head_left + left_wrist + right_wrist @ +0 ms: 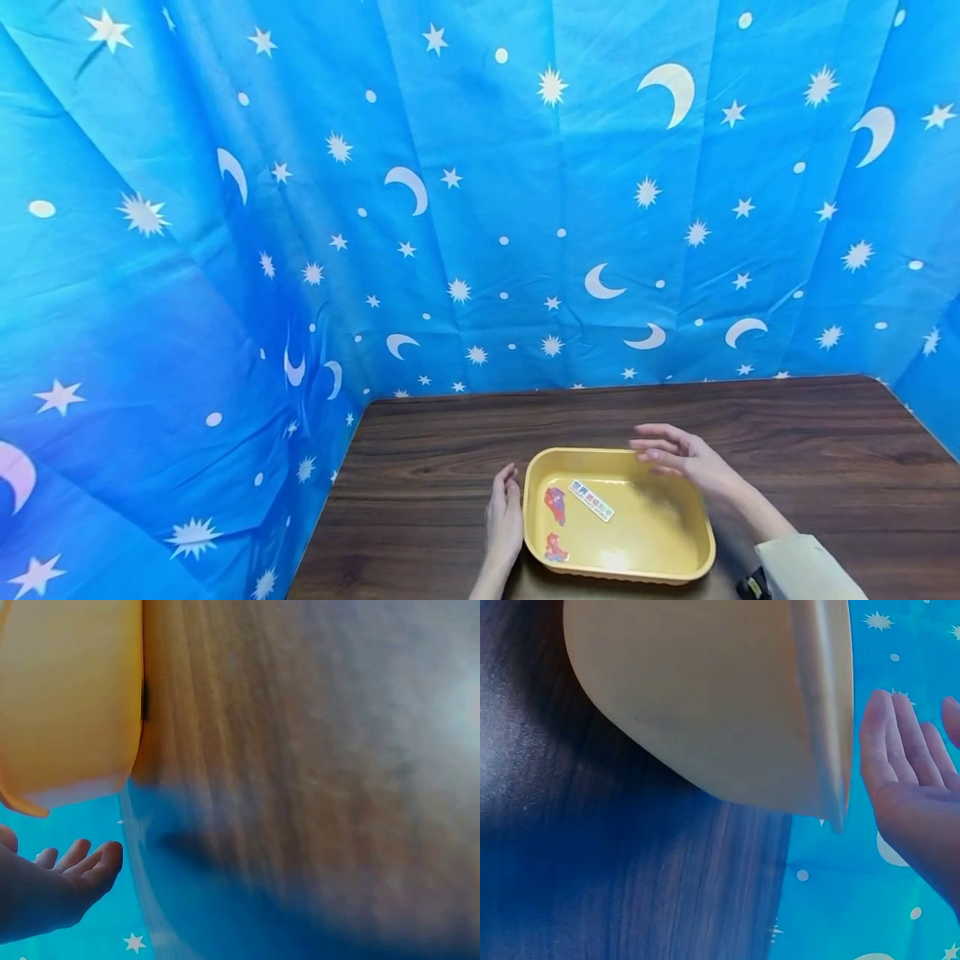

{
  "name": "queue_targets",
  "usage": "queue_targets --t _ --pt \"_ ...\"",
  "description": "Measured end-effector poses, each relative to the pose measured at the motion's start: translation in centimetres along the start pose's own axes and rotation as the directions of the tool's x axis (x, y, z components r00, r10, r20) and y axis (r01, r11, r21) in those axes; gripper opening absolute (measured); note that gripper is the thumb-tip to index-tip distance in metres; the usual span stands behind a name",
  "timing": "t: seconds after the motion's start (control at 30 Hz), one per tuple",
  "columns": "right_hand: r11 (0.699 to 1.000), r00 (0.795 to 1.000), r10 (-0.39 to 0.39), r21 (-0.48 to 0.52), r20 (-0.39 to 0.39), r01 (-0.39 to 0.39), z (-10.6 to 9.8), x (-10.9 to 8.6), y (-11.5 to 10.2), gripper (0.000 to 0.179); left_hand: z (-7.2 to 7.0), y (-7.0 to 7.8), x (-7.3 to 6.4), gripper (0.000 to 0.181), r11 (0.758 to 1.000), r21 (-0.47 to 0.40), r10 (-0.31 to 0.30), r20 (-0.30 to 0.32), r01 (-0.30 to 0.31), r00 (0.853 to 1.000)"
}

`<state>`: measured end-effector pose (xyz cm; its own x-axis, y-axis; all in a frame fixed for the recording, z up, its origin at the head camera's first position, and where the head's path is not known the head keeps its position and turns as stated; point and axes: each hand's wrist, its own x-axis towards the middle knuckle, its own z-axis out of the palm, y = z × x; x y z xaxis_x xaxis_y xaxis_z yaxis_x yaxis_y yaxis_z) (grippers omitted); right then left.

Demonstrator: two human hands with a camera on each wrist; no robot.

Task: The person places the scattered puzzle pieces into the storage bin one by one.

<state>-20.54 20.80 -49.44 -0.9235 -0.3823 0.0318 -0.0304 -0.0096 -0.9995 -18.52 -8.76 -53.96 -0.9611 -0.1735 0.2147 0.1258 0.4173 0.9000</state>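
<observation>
Left hand (505, 518) was held beside the tray (648, 529), right hand (681, 455) above it, both loosely extended. Even two-sided support was judged best.

High up sits the head view, looking forward and down over the table (427, 475) to the curtain (510, 183), back far enough to take in left hand (504, 518), right hand (681, 457) and tray (645, 529) together. Over to the left wrist: low, tipped sideways, right up close to the tray's outer wall (71, 697)! Right wrist, also sideways, just as tight on that wall. All three share tray, table and curtain.
</observation>
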Motion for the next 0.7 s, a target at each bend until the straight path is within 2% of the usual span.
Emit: queue_targets --t 0.17,0.37,0.43,0.53,0.63,0.7 --pt "0.996 0.993 -0.058 0.061 -0.1 0.065 -0.5 -0.3 0.6 0.042 -0.6 0.0 -0.8 0.028 0.999 0.033 0.013 0.014 -0.014 1.0" --pt "0.988 0.971 -0.107 0.087 -0.213 0.128 -0.9 -0.9 0.9 0.042 -1.4 0.0 -2.1 0.028 0.999 0.041 0.013 0.019 -0.014 1.0" --pt "0.989 0.958 -0.114 0.063 -0.262 0.135 -1.1 -1.1 1.0 0.044 -1.7 0.0 -2.5 0.029 0.999 0.041 0.009 0.023 -0.01 1.0" --pt "0.99 0.931 -0.139 -0.023 -0.338 0.14 -1.4 -1.4 1.5 0.048 -2.0 0.0 -3.2 0.03 0.999 0.038 -0.011 0.025 0.01 1.0" --pt "0.985 0.904 -0.173 -0.088 -0.392 0.151 -2.3 -1.3 3.3 0.053 -2.2 0.0 -3.8 0.031 0.998 0.053 -0.037 0.019 0.036 0.999" --pt "0.985 0.886 -0.172 -0.093 -0.43 0.146 -3.1 -1.0 5.2 0.058 -2.2 0.0 -4.2 0.031 0.997 0.061 -0.055 0.009 0.055 0.998"
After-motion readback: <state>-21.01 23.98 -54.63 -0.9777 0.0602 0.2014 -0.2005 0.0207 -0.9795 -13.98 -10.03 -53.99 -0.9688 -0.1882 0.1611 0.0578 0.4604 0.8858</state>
